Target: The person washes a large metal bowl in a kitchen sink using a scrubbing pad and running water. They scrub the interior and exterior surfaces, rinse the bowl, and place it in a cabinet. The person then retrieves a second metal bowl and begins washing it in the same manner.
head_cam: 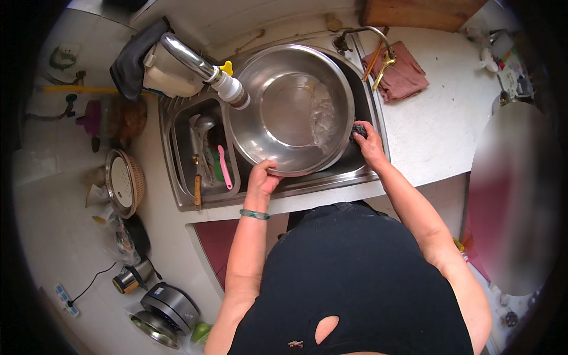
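A large stainless steel basin (288, 106) rests tilted in the main bowl of the sink (372, 151), with some water pooled along its right inner side. My left hand (263, 178) grips the basin's near rim, thumb over the edge. Against the outer right wall, my right hand (369, 144) holds a dark scouring pad (358, 131). Above the basin's left side hangs a chrome faucet (191, 57) with a white spout extension (230, 91); no stream shows from it. The basin's underside is hidden.
The small left bowl (182, 133) holds a ladle (204, 124), a wooden-handled utensil (198, 188) and a pink-handled brush (225, 167). On the right stand a thin curved tap (368, 30) and a folded reddish cloth (406, 75). A colander (124, 182) and a rice cooker (171, 306) sit left.
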Available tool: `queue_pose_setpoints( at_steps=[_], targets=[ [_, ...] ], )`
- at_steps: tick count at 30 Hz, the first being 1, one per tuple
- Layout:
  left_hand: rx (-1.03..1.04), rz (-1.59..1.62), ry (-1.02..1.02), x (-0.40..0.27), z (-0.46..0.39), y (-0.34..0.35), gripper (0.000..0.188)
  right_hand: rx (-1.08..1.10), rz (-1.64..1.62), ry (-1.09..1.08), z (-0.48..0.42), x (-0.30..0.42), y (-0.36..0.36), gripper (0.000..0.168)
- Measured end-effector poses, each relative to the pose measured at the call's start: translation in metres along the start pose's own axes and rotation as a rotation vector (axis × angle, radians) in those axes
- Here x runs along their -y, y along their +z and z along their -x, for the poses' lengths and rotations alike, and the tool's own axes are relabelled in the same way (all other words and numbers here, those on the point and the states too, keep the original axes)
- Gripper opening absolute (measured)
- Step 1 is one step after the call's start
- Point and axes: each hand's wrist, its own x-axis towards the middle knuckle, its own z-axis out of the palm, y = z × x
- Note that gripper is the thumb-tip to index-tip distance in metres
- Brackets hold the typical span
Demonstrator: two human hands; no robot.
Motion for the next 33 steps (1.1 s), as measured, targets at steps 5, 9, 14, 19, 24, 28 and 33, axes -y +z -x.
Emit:
queue_pose_setpoints(
  at_steps=[5,9,14,19,24,28,33],
  targets=[
    [0.156,0.112,-0.119,0.032,-0.013,0.016,0.022,0.013,-0.073,0.001,-0.002,-0.004,0.001,0.037],
    [0.245,-0.034,-0.171,0.049,-0.013,0.048,0.02,0.17,-0.005,-0.108,0.0,-0.062,-0.002,0.044],
    [0.334,0.056,-0.362,0.079,-0.01,0.055,0.032,0.243,-0.048,-0.057,0.006,-0.052,-0.002,0.038],
    [0.911,0.5,-0.585,0.106,-0.01,0.068,0.023,0.255,-0.099,0.024,0.009,-0.025,-0.014,0.033],
    [0.668,0.611,-0.646,0.133,-0.009,0.069,0.019,0.277,-0.116,0.063,0.016,-0.016,-0.019,0.028],
    [0.653,0.628,-0.624,0.142,-0.008,0.061,0.021,0.275,-0.098,0.064,0.015,-0.01,-0.012,0.029],
    [0.595,-0.64,0.16,0.105,0.062,0.077,0.02,0.25,-0.054,0.079,0.012,0.0,0.007,0.03]
  ],
)
